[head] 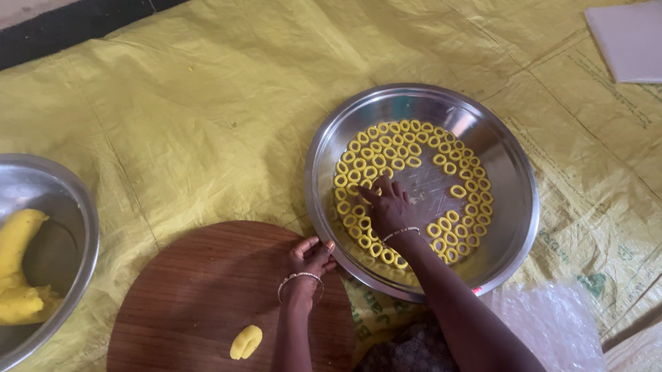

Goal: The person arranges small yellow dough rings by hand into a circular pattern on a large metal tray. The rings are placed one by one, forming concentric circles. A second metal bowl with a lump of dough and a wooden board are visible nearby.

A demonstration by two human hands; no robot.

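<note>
centrally, small yellow dough rings (393,150) laid in curving rows inside a round steel tray (501,150) on the yellow sheet (211,83); right hand (388,209) flat on the rings at the tray's left side, fingers spread, whether pinching one cannot tell. left hand (310,259) loosely curled, touching the tray's near-left rim at the edge of a round wooden board (187,310) bearing a small dough lump (246,342). further left, steel bowl (58,200) with a large dough mass (1,278); far right, folded white cloth (640,43).

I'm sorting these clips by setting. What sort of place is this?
Probably a home or small workshop floor used for making snacks by hand: a yellow tarp covers the ground, with a steel tray of dough rings and a wooden board.
</note>
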